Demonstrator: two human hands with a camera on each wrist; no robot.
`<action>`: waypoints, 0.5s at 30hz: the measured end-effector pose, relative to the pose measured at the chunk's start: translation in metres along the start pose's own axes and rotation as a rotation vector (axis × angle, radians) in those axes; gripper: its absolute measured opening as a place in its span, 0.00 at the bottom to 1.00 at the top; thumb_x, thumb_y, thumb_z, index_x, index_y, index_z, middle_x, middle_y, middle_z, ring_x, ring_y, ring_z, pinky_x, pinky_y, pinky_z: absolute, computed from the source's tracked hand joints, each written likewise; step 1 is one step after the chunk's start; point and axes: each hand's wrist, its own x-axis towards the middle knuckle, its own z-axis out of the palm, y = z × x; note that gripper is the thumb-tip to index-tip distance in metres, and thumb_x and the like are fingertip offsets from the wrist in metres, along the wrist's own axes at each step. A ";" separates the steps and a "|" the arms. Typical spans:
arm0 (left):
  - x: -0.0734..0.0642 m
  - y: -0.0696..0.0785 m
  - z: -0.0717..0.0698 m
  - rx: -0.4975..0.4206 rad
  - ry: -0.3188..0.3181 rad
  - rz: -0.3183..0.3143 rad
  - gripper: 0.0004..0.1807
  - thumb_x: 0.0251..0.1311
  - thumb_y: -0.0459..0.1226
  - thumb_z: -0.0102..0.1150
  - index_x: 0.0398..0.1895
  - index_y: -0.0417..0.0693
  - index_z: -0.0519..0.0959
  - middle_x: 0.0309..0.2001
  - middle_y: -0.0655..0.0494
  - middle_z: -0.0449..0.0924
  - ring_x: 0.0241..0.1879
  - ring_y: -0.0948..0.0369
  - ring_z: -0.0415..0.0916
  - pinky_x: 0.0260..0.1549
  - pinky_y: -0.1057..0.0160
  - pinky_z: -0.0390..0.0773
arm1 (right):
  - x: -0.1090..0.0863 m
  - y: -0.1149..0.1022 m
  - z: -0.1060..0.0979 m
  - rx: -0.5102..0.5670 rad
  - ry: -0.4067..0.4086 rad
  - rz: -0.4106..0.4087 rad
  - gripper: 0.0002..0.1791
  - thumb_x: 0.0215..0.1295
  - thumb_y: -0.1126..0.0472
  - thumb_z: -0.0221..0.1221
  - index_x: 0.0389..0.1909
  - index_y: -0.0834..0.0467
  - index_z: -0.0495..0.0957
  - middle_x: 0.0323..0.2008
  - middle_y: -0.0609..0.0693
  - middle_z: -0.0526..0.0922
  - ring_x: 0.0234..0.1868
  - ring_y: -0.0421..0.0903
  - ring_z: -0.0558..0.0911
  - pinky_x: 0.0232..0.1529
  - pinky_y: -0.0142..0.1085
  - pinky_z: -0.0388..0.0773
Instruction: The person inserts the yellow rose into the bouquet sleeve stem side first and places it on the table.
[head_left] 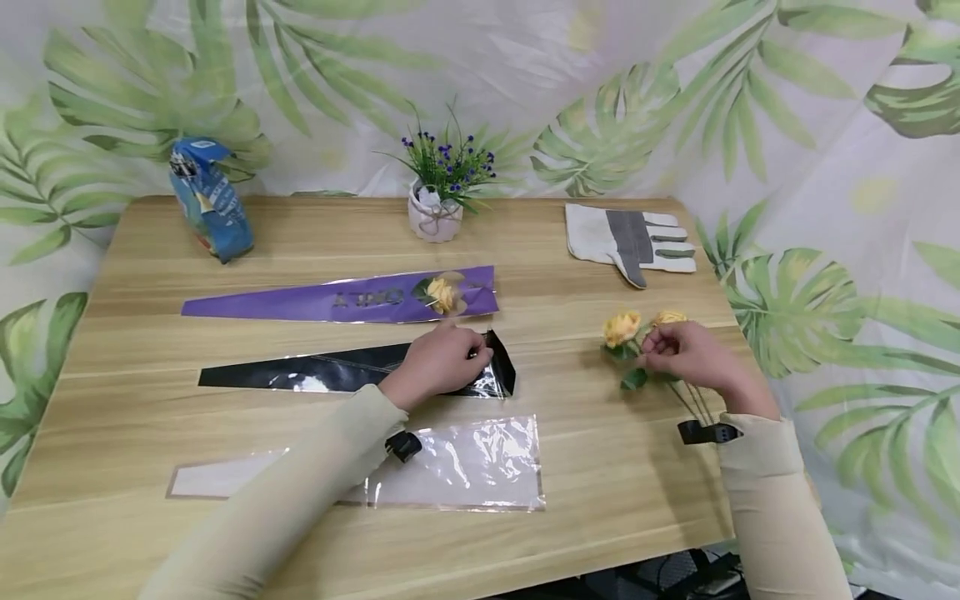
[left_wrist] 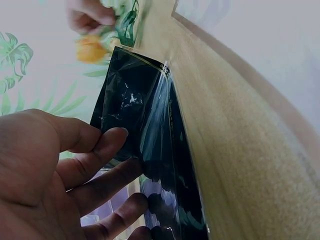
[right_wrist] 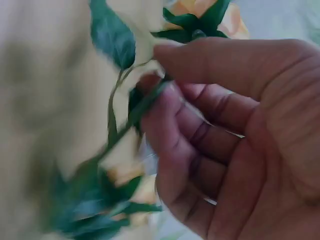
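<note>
My left hand (head_left: 442, 358) pinches the mouth of a black flower sleeve (head_left: 292, 374) with thumb and forefinger. In the left wrist view the sleeve's mouth (left_wrist: 131, 85) stands raised and parted, the other fingers loosely curled beside it. On the right, my right hand (head_left: 690, 360) pinches a green stem (right_wrist: 127, 122) between thumb and fingertips. Two yellow roses (head_left: 621, 328) show around this hand, their thin stems (head_left: 697, 402) running down beneath the wrist. Whether it grips one stem or both, I cannot tell.
Behind the black sleeve lies a purple sleeve (head_left: 300, 305) with a yellow rose (head_left: 441, 293) in it. A clear, pale sleeve (head_left: 480, 467) lies in front. Along the back are a blue bag (head_left: 213, 204), a potted plant (head_left: 435, 218) and a work glove (head_left: 628, 237).
</note>
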 end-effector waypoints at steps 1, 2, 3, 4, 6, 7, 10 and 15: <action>-0.001 0.000 0.000 0.002 0.001 -0.005 0.18 0.72 0.49 0.49 0.22 0.58 0.76 0.33 0.62 0.80 0.69 0.49 0.64 0.39 0.48 0.75 | -0.004 -0.006 -0.004 0.073 0.008 0.007 0.10 0.67 0.61 0.67 0.41 0.65 0.81 0.36 0.55 0.82 0.35 0.48 0.80 0.36 0.37 0.78; -0.001 0.000 0.000 0.002 0.004 -0.010 0.18 0.72 0.49 0.49 0.22 0.59 0.76 0.33 0.62 0.80 0.68 0.49 0.65 0.38 0.48 0.75 | -0.008 -0.012 -0.008 0.147 0.025 0.011 0.12 0.67 0.61 0.67 0.43 0.66 0.80 0.37 0.56 0.82 0.35 0.48 0.80 0.36 0.36 0.79; -0.002 0.000 0.000 0.001 0.007 -0.014 0.17 0.72 0.49 0.50 0.22 0.59 0.76 0.33 0.62 0.80 0.68 0.50 0.65 0.38 0.48 0.75 | -0.011 -0.019 -0.012 0.220 0.059 0.015 0.14 0.67 0.60 0.68 0.43 0.66 0.80 0.37 0.57 0.82 0.35 0.48 0.81 0.36 0.35 0.80; -0.002 -0.001 0.000 -0.002 0.011 -0.015 0.17 0.72 0.49 0.50 0.23 0.59 0.77 0.35 0.63 0.81 0.70 0.49 0.63 0.39 0.47 0.76 | -0.014 -0.025 -0.015 0.298 0.108 0.009 0.14 0.66 0.61 0.68 0.44 0.67 0.79 0.37 0.57 0.83 0.35 0.48 0.82 0.36 0.35 0.81; -0.003 -0.001 0.000 -0.011 0.014 -0.015 0.16 0.72 0.48 0.50 0.24 0.60 0.78 0.38 0.63 0.83 0.72 0.49 0.61 0.40 0.47 0.76 | -0.017 -0.036 -0.017 0.501 0.227 -0.041 0.12 0.65 0.66 0.68 0.42 0.69 0.78 0.35 0.57 0.83 0.34 0.47 0.83 0.36 0.34 0.82; -0.003 -0.001 0.000 -0.015 0.014 -0.015 0.16 0.72 0.48 0.50 0.25 0.60 0.79 0.39 0.63 0.83 0.72 0.49 0.61 0.40 0.46 0.76 | -0.016 -0.041 -0.015 0.610 0.301 -0.089 0.10 0.64 0.69 0.67 0.40 0.71 0.78 0.34 0.56 0.84 0.32 0.47 0.83 0.35 0.34 0.82; -0.002 -0.002 0.000 -0.028 0.011 -0.002 0.13 0.71 0.48 0.50 0.30 0.61 0.82 0.41 0.64 0.84 0.67 0.50 0.68 0.41 0.47 0.77 | -0.010 -0.053 0.002 0.902 0.524 -0.264 0.07 0.60 0.77 0.67 0.34 0.74 0.77 0.30 0.56 0.84 0.30 0.47 0.84 0.33 0.35 0.83; 0.000 0.001 -0.001 -0.049 -0.003 0.025 0.11 0.72 0.48 0.52 0.37 0.61 0.84 0.40 0.64 0.83 0.41 0.59 0.79 0.37 0.51 0.77 | -0.002 -0.071 0.035 1.237 0.770 -0.462 0.08 0.57 0.79 0.68 0.30 0.73 0.76 0.28 0.59 0.83 0.28 0.48 0.85 0.29 0.35 0.82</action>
